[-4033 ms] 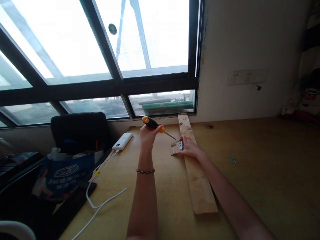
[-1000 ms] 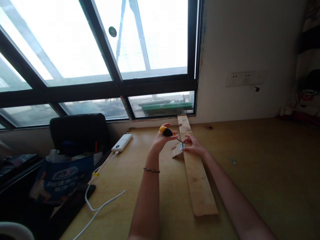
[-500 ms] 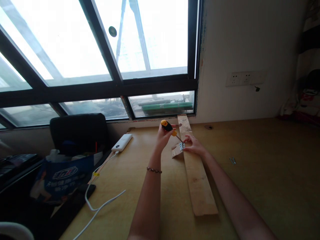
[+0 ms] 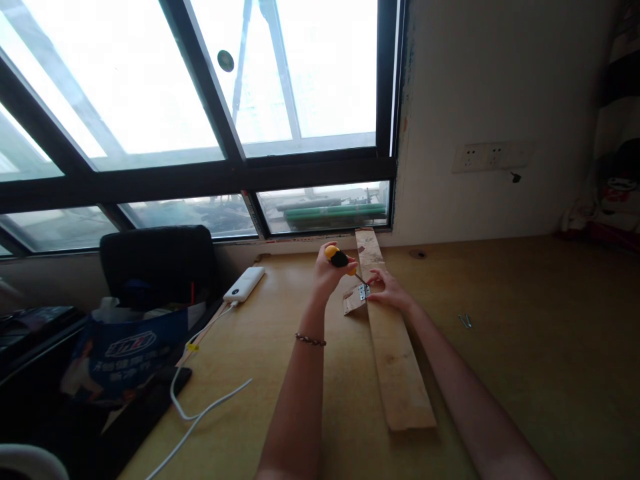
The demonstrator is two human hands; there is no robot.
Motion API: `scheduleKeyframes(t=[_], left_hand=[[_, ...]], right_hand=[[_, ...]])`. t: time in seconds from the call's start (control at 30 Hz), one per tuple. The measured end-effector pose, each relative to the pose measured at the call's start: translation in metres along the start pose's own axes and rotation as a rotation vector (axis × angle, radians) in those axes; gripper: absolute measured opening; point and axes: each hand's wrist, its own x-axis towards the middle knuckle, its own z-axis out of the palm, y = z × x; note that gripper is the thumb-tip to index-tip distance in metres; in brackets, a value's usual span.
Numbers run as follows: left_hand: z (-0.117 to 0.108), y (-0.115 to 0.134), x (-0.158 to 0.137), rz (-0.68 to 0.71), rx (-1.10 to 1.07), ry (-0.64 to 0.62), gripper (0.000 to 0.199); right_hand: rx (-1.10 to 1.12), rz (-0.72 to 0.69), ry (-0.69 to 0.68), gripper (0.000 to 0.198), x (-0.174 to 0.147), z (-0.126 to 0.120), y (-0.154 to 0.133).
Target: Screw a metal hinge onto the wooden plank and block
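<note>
Left hand: its fingers are closed around the yellow-and-black handle of a screwdriver, whose shaft slopes down to the right.
Right hand: it rests on the plank, with the index finger and thumb beside the hinge; the gap between these fingers is narrow, but whether they pinch something small, one cannot tell.
Hinge: it is a silver metal one, lying where the small wooden piece meets the left edge of the plank; the small piece is tilted.
Screwdriver tip: it is close to the hinge, near the right fingertips; contact is too small to confirm.
Metal fasteners: a few lie loose on the counter, to the right, well apart from the hands.
Step in hand: it seems to be screwdriver work at the hinge.
Next move: it would call for a well-seated tip, a steady turning wrist, and a firm right hand.
</note>
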Motion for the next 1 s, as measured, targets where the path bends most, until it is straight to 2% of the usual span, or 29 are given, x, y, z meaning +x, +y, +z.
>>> scheduleKeyframes(t=[0.17,0.4,0.57,0.67,0.83,1.0], left_hand=[[-0.003,0.007,-0.002,-0.079,-0.179,-0.085,0.058],[-0.006,0.006,-0.004,-0.110,-0.377,-0.168,0.036],[-0.007,0.012,-0.008,-0.069,-0.352,-0.345,0.034],[-0.006,0.017,-0.010,-0.029,-0.283,-0.393,0.034],[-0.009,0.027,-0.012,-0.014,-0.293,-0.394,0.033],[-0.021,0.042,-0.016,0.053,-0.324,-0.274,0.029]], right_hand=[[-0.001,-0.001,0.006,0.071,0.000,0.000,0.000],[-0.007,-0.007,-0.001,0.071,0.000,0.000,0.000],[0.002,0.005,-0.007,0.070,0.000,0.000,0.000],[0.012,0.007,-0.012,0.069,0.000,0.000,0.000],[0.019,0.030,-0.001,0.072,0.000,0.000,0.001],[0.008,0.001,-0.008,0.070,-0.001,-0.001,-0.002]])
